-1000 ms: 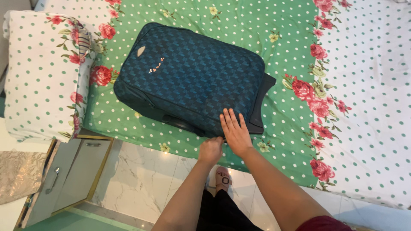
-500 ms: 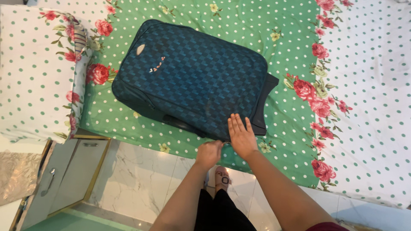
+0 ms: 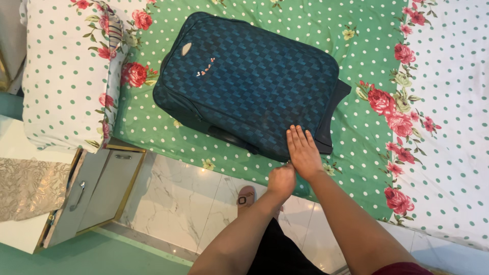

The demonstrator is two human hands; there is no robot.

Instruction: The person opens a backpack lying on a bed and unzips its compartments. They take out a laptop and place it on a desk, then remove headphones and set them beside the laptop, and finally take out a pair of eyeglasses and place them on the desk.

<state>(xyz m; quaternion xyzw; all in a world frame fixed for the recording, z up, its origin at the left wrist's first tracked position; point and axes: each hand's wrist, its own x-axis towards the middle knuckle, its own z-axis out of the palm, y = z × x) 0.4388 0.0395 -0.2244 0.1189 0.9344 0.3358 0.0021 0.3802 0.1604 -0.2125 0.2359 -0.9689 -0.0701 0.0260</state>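
A dark blue soft suitcase [image 3: 249,84] with a checked weave lies flat on a bed covered by a green dotted sheet [image 3: 153,127] with red roses. My right hand [image 3: 304,152] rests palm down, fingers together, on the suitcase's near corner. Just left of it my left hand [image 3: 281,179] is closed in a fist at the suitcase's near edge, pinching something small that looks like a zip pull; the pull itself is hidden by the fingers.
A white pillow [image 3: 66,76] with green dots lies at the left of the bed. A bedside cabinet [image 3: 97,188] with a metal handle stands below it. The floor is white marble tile [image 3: 173,203]. My foot in a sandal [image 3: 247,196] shows beneath the arms.
Both hands have slid to the right along the suitcase's near edge, the left fist staying at the edge and the right palm staying flat on top. The view shifted slightly.
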